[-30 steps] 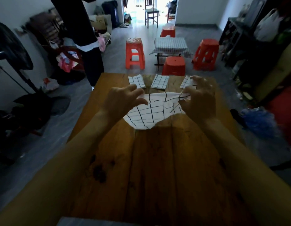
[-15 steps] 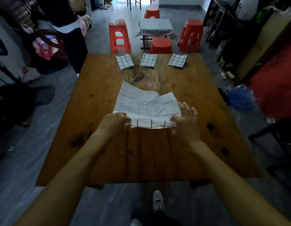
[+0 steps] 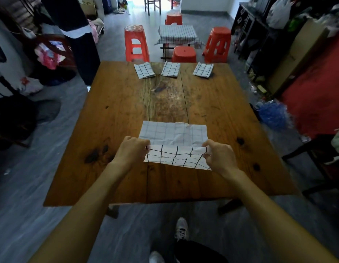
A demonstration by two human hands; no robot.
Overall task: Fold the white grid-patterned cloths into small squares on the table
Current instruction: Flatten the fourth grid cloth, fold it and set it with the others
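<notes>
Pinching the near corners of one open cloth (image 3: 174, 133), the left hand (image 3: 131, 150) and right hand (image 3: 220, 156) lift its near edge above the desk (image 3: 115, 111); its long axis runs left-right. Beyond it, three folded squares (image 3: 170, 69) line the desk's far edge.

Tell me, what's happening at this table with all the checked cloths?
A person is folding white grid-patterned cloths on a wooden table. The left hand and right hand each pinch a near corner of the open cloth, lifting its near edge over to begin a fold. Three folded squares already lie in a row along the far edge.
</notes>
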